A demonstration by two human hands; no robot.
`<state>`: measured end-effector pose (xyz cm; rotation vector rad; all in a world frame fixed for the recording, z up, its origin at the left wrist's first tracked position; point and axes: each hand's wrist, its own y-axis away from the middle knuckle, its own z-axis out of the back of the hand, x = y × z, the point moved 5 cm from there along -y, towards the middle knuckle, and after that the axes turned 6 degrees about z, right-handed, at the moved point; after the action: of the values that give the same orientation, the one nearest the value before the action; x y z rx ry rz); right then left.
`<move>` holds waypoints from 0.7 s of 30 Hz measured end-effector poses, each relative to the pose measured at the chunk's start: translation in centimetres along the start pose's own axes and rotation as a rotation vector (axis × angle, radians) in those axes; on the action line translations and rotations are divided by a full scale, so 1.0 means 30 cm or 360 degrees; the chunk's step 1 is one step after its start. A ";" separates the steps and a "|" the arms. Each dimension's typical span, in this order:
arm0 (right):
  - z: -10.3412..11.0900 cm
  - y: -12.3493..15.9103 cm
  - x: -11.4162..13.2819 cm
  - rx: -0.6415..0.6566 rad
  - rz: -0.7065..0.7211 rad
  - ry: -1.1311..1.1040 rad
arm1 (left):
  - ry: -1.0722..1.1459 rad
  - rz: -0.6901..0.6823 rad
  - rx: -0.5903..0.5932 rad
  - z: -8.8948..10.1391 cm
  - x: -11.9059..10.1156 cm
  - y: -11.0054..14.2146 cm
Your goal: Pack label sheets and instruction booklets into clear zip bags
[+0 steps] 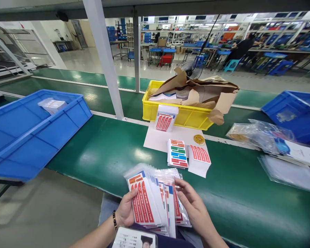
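My left hand (127, 209) grips a fanned bundle of sticker sheets (143, 203) in clear zip bags, the thumb on top. The front sheet carries red strips with white print and orange pieces. At the bundle's right side, my right hand (195, 208) has its thumb and fingers around the edge of the rear bags. Beyond the hands lie a stack of multicoloured sticker sheets (177, 154) and a curled stack of red sticker sheets (199, 159). Farther back, another stack of red-printed sheets (166, 119) leans against the yellow crate (186, 115).
A roll of yellow tape (199, 139) rests on a white sheet (152, 137). Torn brown paper (196, 86) fills the yellow crate. Blue crates stand at left (67, 120) and right (294, 113). Clear plastic bags (291, 174) lie on the green table (98, 148). A white post (103, 55) rises behind.
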<state>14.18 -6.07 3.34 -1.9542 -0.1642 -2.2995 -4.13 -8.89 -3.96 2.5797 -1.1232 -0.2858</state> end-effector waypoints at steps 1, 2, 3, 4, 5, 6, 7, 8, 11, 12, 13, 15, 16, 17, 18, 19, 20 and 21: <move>-0.030 0.008 0.010 0.0151 -0.0034 -0.0081 | 0.0000 -0.0001 0.0009 -0.002 0.000 0.000; -0.055 0.017 0.022 0.0269 -0.0067 -0.0146 | -0.0001 0.0001 0.0016 -0.004 -0.001 0.000; -0.073 0.025 0.036 0.0333 -0.0091 -0.0192 | -0.0003 0.0005 0.0022 -0.004 -0.001 0.001; -0.082 0.028 0.048 0.0335 -0.0103 -0.0227 | -0.0005 0.0006 0.0025 -0.003 -0.001 0.001; -0.081 0.029 0.057 0.0295 -0.0115 -0.0262 | -0.0007 0.0004 0.0028 -0.002 -0.001 0.002; -0.075 0.027 0.060 0.0237 -0.0133 -0.0311 | -0.0011 0.0001 0.0032 0.000 -0.002 0.003; -0.064 0.023 0.057 0.0178 -0.0163 -0.0371 | -0.0010 -0.0005 0.0034 0.002 -0.003 0.003; -0.050 0.018 0.048 0.0126 -0.0202 -0.0430 | -0.0007 -0.0010 0.0036 0.004 -0.004 0.004; 0.006 -0.004 0.008 -0.0063 -0.0190 -0.0429 | 0.0008 -0.0025 0.0024 0.005 -0.006 0.003; 0.028 -0.010 -0.003 -0.0169 -0.0123 -0.0327 | 0.0014 -0.0028 0.0015 0.003 -0.006 0.003; 0.047 -0.012 -0.010 -0.0274 -0.0049 -0.0194 | 0.0018 -0.0032 0.0006 0.000 -0.006 0.002; 0.054 -0.010 -0.016 -0.0347 0.0035 0.0010 | 0.0028 -0.0028 -0.0009 -0.007 -0.005 0.001; 0.037 -0.006 -0.017 -0.0262 0.0020 0.0024 | 0.0031 -0.0022 -0.0011 -0.011 -0.004 0.001; 0.008 -0.002 -0.015 -0.0102 -0.0017 -0.0021 | 0.0032 -0.0014 -0.0011 -0.015 -0.002 0.001; -0.025 0.006 -0.007 0.0084 -0.0050 -0.0095 | 0.0028 -0.0005 -0.0011 -0.018 -0.001 0.000; -0.057 0.015 0.005 0.0250 -0.0070 -0.0162 | 0.0026 0.0002 -0.0013 -0.019 -0.001 0.000; -0.080 0.024 0.020 0.0359 -0.0076 -0.0210 | 0.0021 0.0009 -0.0016 -0.018 0.000 0.000; -0.093 0.030 0.034 0.0396 -0.0078 -0.0246 | 0.0018 0.0014 -0.0021 -0.016 0.000 0.000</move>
<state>11.44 -7.42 3.89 -2.0150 -0.4925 -2.0386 -3.98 -8.80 -3.52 2.5608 -1.1248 -0.2752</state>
